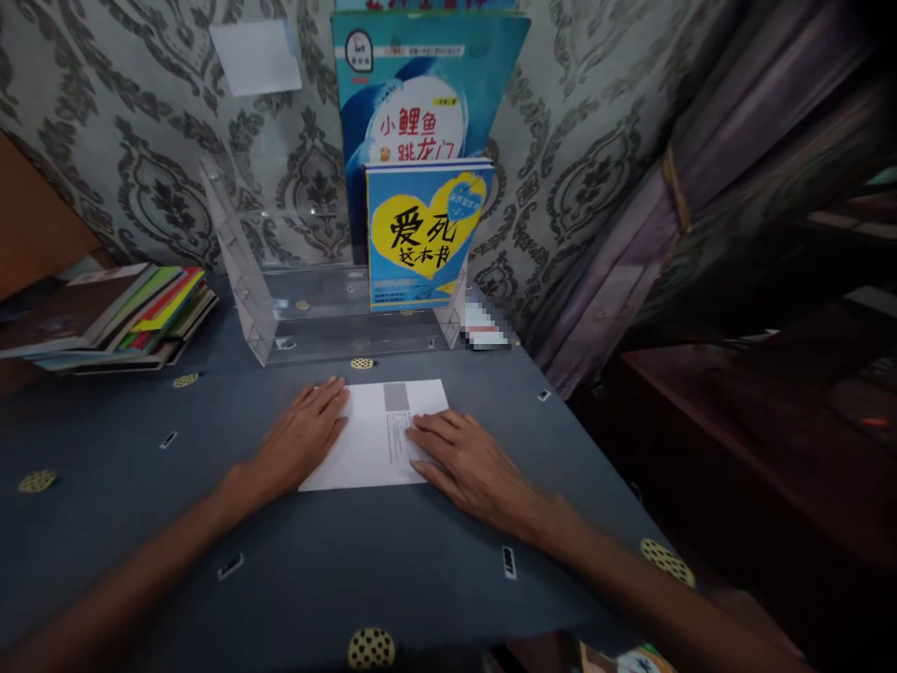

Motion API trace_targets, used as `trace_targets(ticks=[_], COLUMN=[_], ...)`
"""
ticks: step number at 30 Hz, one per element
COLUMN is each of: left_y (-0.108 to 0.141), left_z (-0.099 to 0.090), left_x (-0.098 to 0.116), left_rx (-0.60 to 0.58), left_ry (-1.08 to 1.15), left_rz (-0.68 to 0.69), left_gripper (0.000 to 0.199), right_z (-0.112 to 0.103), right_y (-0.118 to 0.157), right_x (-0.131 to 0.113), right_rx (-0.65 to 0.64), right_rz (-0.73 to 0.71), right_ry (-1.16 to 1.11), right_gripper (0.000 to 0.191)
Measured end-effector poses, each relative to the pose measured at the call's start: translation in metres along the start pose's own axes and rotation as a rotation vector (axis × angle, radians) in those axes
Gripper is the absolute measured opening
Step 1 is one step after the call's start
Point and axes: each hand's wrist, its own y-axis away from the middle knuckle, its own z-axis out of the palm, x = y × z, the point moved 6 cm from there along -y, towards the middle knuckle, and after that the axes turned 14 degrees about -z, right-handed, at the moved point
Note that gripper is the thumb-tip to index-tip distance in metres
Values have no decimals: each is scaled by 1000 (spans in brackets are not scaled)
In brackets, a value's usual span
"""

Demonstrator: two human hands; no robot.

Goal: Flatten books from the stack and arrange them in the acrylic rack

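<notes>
A white printed paper (369, 439) lies flat on the table, with a grey block and a column of small print right of its middle. Whether it is a single sheet or the pages of a thin open book, I cannot tell. My left hand (308, 432) rests on its left edge, palm down with fingers stretched out. Across from it, my right hand (468, 460) lies flat over the right part, its spread fingers touching the print and hiding some of it. Neither hand grips anything.
Behind the paper stands a clear acrylic rack (315, 327) with a blue-and-yellow book (420, 238) and a taller teal book (434, 65). Books are stacked (133, 313) at the left. The dark table (315, 579) ends at the right, by a purple curtain (617, 224).
</notes>
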Motion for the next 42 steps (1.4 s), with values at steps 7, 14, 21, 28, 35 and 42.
trace_targets(ticks=[7, 14, 21, 28, 35, 42], left_y=[23, 32, 42, 57, 30, 13], left_z=[2, -3, -2, -22, -68, -84], left_x=[45, 65, 76, 84, 59, 33], left_rx=[-137, -234, -147, 56, -2, 73], left_ry=[19, -4, -149, -183, 396, 1086], left_rz=[161, 236, 366, 534, 120, -366], left_gripper=[68, 86, 60, 37, 26, 37], right_z=[10, 10, 0, -7, -11, -6], right_y=[-5, -1, 3, 6, 19, 10], right_x=[42, 50, 39, 49, 71, 65], right_rx=[0, 47, 64, 160, 391, 489], right_rz=[88, 100, 117, 158, 408, 388], right_ry=[-48, -5, -15, -201, -795, -1337], right_gripper=[44, 45, 41, 50, 81, 97])
